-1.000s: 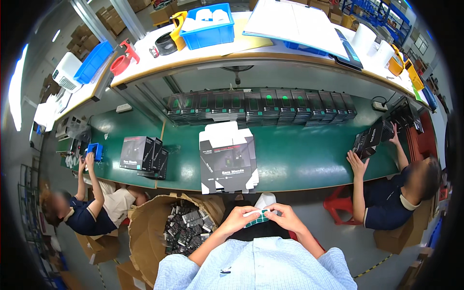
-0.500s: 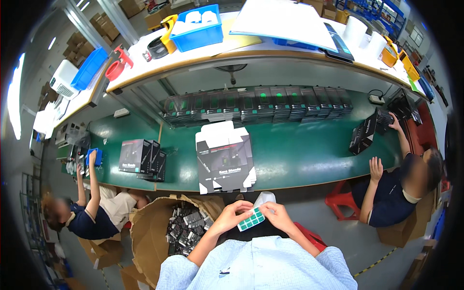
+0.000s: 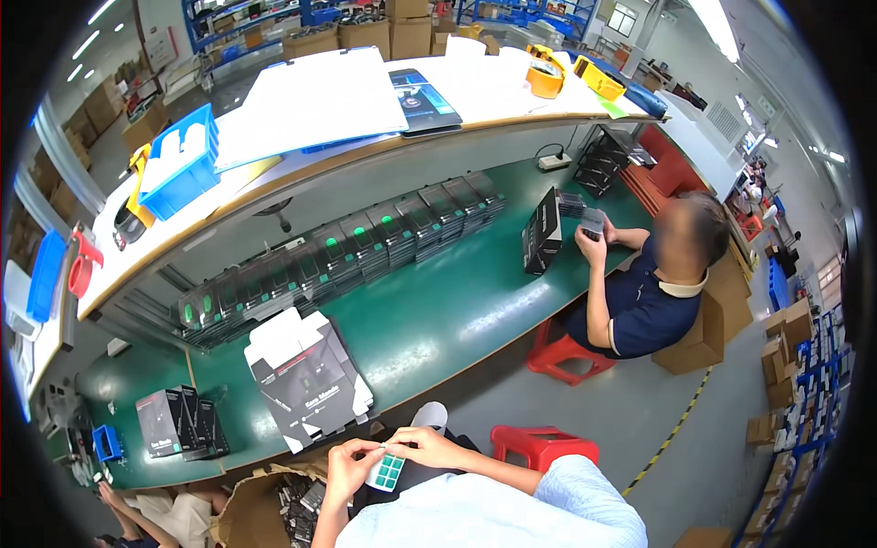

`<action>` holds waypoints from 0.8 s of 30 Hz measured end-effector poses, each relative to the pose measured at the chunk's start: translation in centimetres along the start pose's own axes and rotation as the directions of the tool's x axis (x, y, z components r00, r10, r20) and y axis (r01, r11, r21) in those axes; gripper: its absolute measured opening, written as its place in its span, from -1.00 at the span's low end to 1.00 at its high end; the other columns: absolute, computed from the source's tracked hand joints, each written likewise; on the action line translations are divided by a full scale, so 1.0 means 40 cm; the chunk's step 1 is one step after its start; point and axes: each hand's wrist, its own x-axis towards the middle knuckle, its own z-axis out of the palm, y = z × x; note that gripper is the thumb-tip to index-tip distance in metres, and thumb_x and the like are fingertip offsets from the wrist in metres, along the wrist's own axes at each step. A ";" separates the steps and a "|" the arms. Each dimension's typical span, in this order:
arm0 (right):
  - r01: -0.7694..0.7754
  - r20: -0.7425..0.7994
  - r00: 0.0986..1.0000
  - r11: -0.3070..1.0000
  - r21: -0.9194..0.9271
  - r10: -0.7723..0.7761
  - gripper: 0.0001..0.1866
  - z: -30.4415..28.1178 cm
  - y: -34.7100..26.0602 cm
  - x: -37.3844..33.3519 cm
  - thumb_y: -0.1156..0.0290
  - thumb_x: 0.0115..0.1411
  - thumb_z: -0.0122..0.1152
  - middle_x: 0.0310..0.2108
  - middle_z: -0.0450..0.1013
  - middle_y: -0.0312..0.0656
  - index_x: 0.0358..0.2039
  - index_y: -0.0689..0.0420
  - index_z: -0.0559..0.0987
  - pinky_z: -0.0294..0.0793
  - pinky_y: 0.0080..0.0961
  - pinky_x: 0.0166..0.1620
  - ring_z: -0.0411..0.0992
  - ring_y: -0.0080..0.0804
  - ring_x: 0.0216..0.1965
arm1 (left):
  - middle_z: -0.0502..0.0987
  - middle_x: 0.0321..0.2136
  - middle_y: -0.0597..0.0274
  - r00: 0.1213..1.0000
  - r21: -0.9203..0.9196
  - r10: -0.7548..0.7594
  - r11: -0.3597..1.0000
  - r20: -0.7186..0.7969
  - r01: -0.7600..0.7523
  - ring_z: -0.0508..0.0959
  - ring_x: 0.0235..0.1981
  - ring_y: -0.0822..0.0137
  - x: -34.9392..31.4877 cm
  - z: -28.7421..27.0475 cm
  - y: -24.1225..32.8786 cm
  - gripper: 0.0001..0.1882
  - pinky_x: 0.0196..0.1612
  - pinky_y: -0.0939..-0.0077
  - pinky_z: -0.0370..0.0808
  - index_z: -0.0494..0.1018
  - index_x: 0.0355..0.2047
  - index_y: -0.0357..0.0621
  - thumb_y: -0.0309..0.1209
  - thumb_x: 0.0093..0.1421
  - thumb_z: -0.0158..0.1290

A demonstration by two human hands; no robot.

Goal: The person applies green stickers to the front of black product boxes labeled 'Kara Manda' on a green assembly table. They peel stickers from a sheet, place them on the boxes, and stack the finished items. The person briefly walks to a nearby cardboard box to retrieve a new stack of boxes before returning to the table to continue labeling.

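Where hands (image 3: 351,468) meet, fingers (image 3: 362,447) bent, green-squared sheet (image 3: 388,473) pinched

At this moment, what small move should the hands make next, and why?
Probably peel one green square from the white sheet, if these are stickers, as they seem to be: the fingertips of the left hand and right hand meet at its top edge, and several squares face up.
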 end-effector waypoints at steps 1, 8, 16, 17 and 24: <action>-0.028 0.013 1.000 0.999 0.035 0.027 -0.70 0.001 0.007 0.000 0.25 0.23 0.07 -0.35 0.46 -0.21 -0.20 0.21 0.54 0.38 -0.56 -0.21 0.42 -0.50 -0.29 | 0.56 -0.55 0.18 1.000 0.019 0.024 1.000 0.004 -0.024 0.51 -0.50 0.48 0.005 -0.001 -0.001 -0.86 -0.40 0.62 0.42 0.57 -0.43 -0.29 -0.51 -0.04 0.21; -0.102 -0.084 0.991 0.993 0.061 0.107 -0.73 0.023 0.041 0.037 0.29 0.22 0.08 -0.34 0.51 -0.21 -0.20 0.22 0.55 0.39 -0.60 -0.19 0.42 -0.58 -0.28 | 0.55 -0.54 0.17 0.953 0.268 0.289 0.929 -0.089 -0.256 0.52 -0.51 0.30 0.028 -0.012 0.019 -0.85 -0.41 0.49 0.41 0.58 -0.46 -0.20 -0.47 -0.12 0.22; -0.207 -0.150 0.962 0.968 0.145 0.229 -0.75 0.052 0.012 0.073 0.37 0.20 0.10 -0.33 0.53 -0.23 -0.22 0.29 0.56 0.37 -0.64 -0.18 0.41 -0.61 -0.28 | 0.57 -0.46 0.21 0.877 0.474 0.411 0.841 -0.249 -0.260 0.51 -0.34 0.21 0.025 -0.015 -0.046 -0.82 -0.15 0.32 0.36 0.58 -0.45 -0.16 -0.36 -0.09 0.22; -0.214 -0.146 0.961 0.965 0.151 0.235 -0.75 0.055 0.012 0.076 0.38 0.20 0.09 -0.33 0.53 -0.23 -0.22 0.30 0.55 0.37 -0.64 -0.18 0.41 -0.62 -0.28 | 0.57 -0.45 0.19 0.879 0.477 0.400 0.844 -0.258 -0.244 0.52 -0.34 0.20 0.022 -0.013 -0.048 -0.81 -0.15 0.33 0.37 0.58 -0.43 -0.16 -0.37 -0.08 0.22; -0.222 -0.115 0.962 0.956 0.189 0.247 -0.74 0.066 0.021 0.090 0.38 0.21 0.08 -0.35 0.51 -0.27 -0.21 0.32 0.54 0.35 -0.65 -0.19 0.39 -0.63 -0.29 | 0.57 -0.40 0.15 0.896 0.429 0.307 0.890 -0.321 -0.151 0.52 -0.31 0.16 0.014 -0.013 -0.066 -0.78 -0.16 0.34 0.38 0.57 -0.36 -0.17 -0.40 -0.06 0.21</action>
